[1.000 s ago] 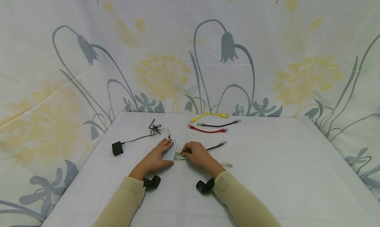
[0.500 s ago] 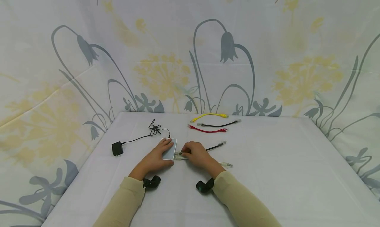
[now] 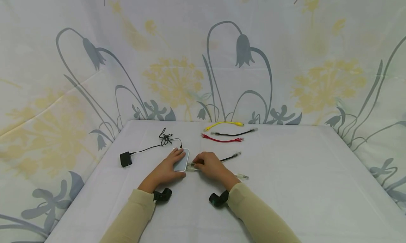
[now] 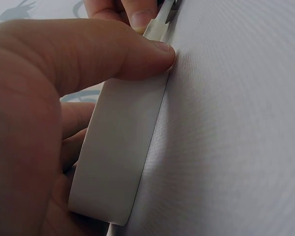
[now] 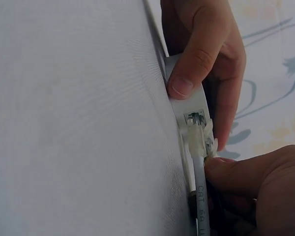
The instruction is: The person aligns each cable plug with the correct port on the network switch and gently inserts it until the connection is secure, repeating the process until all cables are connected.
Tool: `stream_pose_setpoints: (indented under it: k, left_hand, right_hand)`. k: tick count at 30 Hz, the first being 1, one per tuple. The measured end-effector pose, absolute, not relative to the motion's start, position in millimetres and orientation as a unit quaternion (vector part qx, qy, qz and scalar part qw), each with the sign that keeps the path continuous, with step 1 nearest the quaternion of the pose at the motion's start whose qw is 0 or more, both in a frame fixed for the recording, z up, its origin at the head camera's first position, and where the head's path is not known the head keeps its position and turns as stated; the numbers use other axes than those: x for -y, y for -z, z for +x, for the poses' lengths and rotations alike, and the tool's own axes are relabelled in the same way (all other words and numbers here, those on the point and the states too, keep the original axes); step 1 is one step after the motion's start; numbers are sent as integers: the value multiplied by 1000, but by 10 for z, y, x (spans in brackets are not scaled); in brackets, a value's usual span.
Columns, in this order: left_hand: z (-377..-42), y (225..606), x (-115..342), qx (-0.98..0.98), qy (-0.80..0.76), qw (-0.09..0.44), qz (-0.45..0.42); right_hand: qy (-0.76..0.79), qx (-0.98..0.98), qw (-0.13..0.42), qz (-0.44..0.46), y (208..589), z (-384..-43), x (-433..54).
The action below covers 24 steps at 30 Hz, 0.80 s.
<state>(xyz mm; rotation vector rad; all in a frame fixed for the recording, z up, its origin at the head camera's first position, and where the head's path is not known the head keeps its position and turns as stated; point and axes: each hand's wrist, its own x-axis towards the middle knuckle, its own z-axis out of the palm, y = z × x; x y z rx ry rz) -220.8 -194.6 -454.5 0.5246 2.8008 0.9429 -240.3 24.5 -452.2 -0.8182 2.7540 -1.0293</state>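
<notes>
Network switch (image 3: 182, 162) lies flat on tablecloth (image 3: 269, 193), left hand (image 3: 165, 168) gripping it, seemingly as a brace, while right hand (image 3: 210, 165) pinches black Ethernet cable (image 3: 228, 157) alongside plugged-in grey Cat 6A cable (image 5: 201, 191).

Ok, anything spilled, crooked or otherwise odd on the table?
Nothing looks spilled or broken. One mild oddity: the black charger lies unplugged on the table, though its cord runs to the white box.
</notes>
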Motion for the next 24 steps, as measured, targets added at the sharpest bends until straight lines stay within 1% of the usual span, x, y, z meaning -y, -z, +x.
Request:
stream_pose_setpoints:
  k: [6, 16, 24]
  left_hand:
    - [-2197, 4545, 1952, -931, -314, 68, 174]
    - [-2200, 4558, 1943, -931, -311, 58, 181]
    - [-2192, 4542, 1929, -932, -311, 64, 172]
  right_hand:
    - [324, -900, 46, -287, 4513, -2424, -256]
    - [331, -896, 50, -292, 4526, -2460, -240]
    - [324, -899, 52, -291, 4512, -2458, -221]
